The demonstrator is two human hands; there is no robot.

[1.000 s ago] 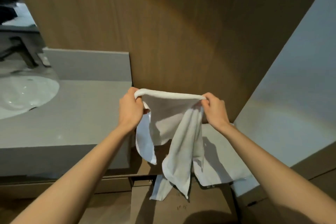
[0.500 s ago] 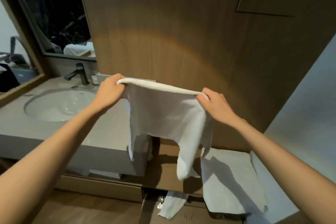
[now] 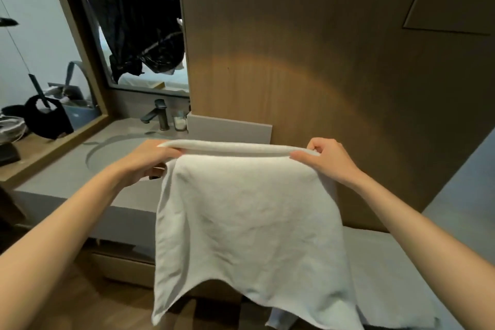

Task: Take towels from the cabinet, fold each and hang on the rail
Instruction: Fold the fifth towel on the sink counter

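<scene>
One white towel [image 3: 249, 222] is being held out in the air before the wood panel wall [image 3: 308, 61], beside the vanity counter [image 3: 67, 169]. Its doubled top edge is being pinched at one end by the left hand [image 3: 150, 161] and at the other by the right hand [image 3: 329, 161], fingers curled round the fold. Folding is judged under way: the lower hem is hanging uneven. No rail is being shown, so hanging is judged outstanding. Another pale cloth [image 3: 388, 276] is lying low right, possibly awaiting its turn.

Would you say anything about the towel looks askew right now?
Yes: the white towel, held by its top edge between the left hand and right hand, hangs unevenly; its bottom hem arches up in the middle, corners drooping.
</scene>
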